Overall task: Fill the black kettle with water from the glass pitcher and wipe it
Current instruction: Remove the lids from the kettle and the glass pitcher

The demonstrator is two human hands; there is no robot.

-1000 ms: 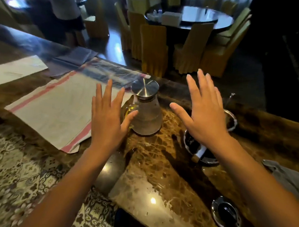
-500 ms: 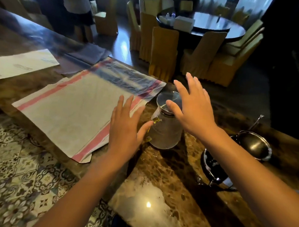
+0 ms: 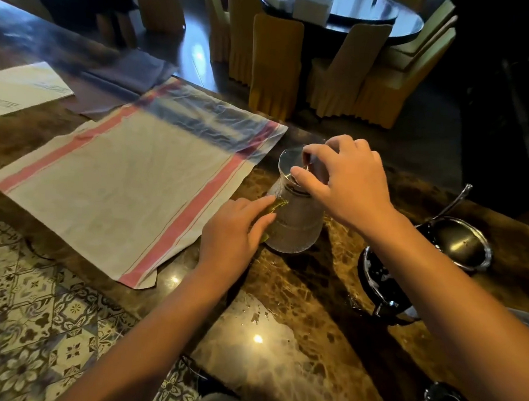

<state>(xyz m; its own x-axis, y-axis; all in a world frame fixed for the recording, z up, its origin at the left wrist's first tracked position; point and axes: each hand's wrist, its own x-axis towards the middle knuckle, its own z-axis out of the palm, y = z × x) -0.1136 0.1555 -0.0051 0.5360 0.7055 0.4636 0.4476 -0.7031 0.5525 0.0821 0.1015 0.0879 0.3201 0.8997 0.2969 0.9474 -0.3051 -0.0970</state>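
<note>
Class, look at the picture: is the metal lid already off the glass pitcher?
No. The metal lid sits on top of the glass pitcher, with the right hand gripping it.

Brown marbled worktop [image 3: 298, 292]; cream cloth [image 3: 130, 188] with pink stripes – blue band far; silver-lidded frosted pitcher [image 3: 295, 223]; black kettle [image 3: 381, 284] right.

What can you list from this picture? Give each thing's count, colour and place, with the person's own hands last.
glass pitcher: one, frosted clear, counter centre
pitcher lid: one, silver, on pitcher
cloth: one, white with pink stripes, flat, left of pitcher
black kettle: one, black, open, right of pitcher
kettle lid: one, dark metallic, behind kettle
counter: one, brown marble
chairs: several, yellow-covered, background
left hand: at pitcher's handle side
right hand: fingers on pitcher lid
</note>
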